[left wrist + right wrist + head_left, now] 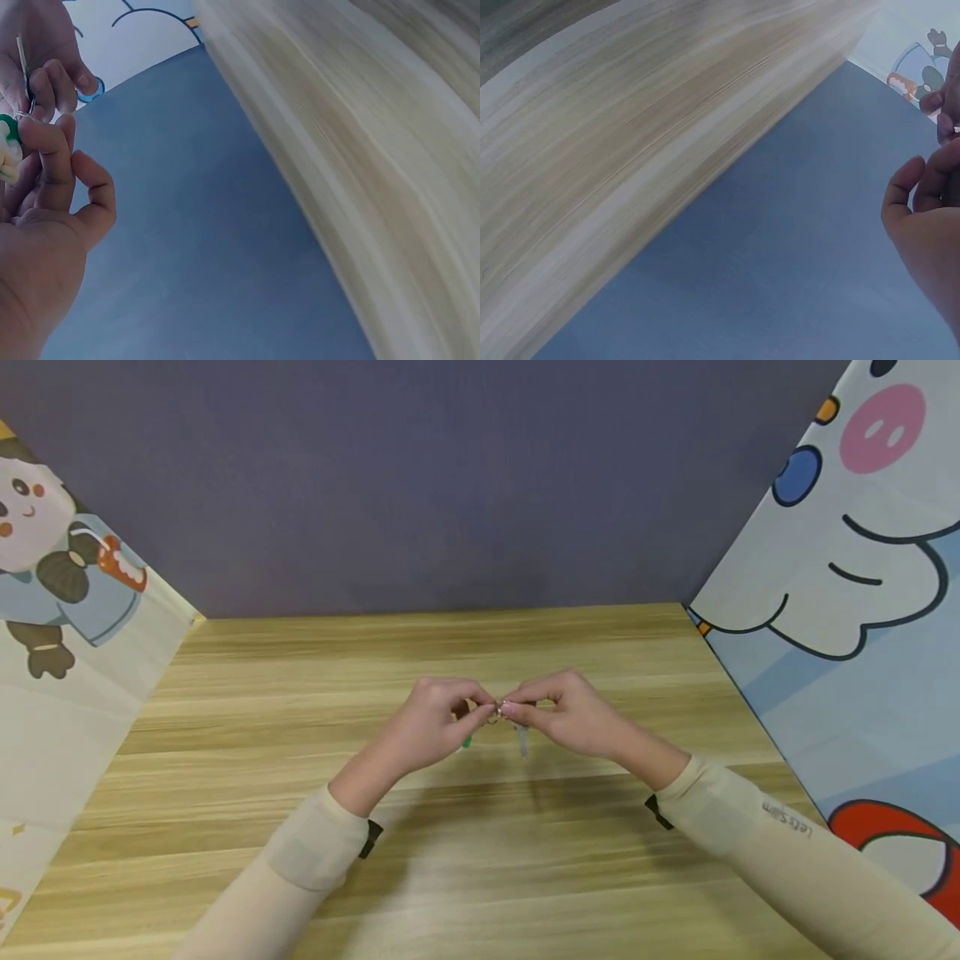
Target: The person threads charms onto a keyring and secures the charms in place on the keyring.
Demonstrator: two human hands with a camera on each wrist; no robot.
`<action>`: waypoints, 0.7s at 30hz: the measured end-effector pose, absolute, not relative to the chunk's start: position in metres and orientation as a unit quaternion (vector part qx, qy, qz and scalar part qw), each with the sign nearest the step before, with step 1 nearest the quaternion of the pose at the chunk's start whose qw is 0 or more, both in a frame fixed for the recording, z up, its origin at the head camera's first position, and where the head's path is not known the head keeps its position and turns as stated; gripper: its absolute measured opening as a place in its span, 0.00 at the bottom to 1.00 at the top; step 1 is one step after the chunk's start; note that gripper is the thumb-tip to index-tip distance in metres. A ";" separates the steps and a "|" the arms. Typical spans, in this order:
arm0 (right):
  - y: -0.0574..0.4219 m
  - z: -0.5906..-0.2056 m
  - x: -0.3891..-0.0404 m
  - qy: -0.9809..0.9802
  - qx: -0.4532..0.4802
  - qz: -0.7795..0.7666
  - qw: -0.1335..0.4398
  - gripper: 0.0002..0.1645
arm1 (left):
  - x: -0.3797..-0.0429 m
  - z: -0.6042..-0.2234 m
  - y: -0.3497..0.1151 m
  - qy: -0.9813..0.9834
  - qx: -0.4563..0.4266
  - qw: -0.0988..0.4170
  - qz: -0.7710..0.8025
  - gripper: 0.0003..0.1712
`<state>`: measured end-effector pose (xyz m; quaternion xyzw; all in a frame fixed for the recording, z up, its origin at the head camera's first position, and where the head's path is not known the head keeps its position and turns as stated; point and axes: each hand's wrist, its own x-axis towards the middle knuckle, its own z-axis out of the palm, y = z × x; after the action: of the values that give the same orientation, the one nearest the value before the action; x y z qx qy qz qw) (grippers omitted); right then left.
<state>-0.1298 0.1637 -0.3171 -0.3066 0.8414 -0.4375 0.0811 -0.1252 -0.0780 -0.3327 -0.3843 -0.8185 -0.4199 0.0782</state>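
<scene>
My left hand (429, 728) and right hand (581, 718) meet fingertip to fingertip over the middle of the table. Between thumb and forefinger the left pinches a small metal key ring (492, 720). A green and white charm (10, 154) hangs by the left fingers, mostly hidden behind them in the head view. The right hand pinches a key (522, 741), whose blade points down below its fingers. Dark metal shows at the key's upper end in the left wrist view. At the right wrist view's edge, the fingers cover what they hold.
Under both hands lies a wood-grain table (300, 693). A plain dark blue-grey wall (450, 485) rises behind it. Cartoon-printed panels stand along the left side (90, 693) and the right side (810, 585). Dark straps show at both sleeve cuffs.
</scene>
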 end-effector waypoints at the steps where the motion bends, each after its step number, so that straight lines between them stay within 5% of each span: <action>1: 0.164 -0.317 -0.129 0.842 -0.309 -0.436 0.075 0.12 | -0.125 -0.333 -0.078 -0.820 -0.377 0.071 -0.425 0.05; 21: 0.164 -0.331 -0.127 0.787 -0.432 -0.428 -0.101 0.11 | -0.121 -0.327 -0.073 -0.824 -0.211 -0.085 -0.519 0.09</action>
<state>-0.1269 0.1638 -0.3315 -0.4323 0.7874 -0.4279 -0.1005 -0.1215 -0.0732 -0.3270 -0.2112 -0.8237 -0.5194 -0.0847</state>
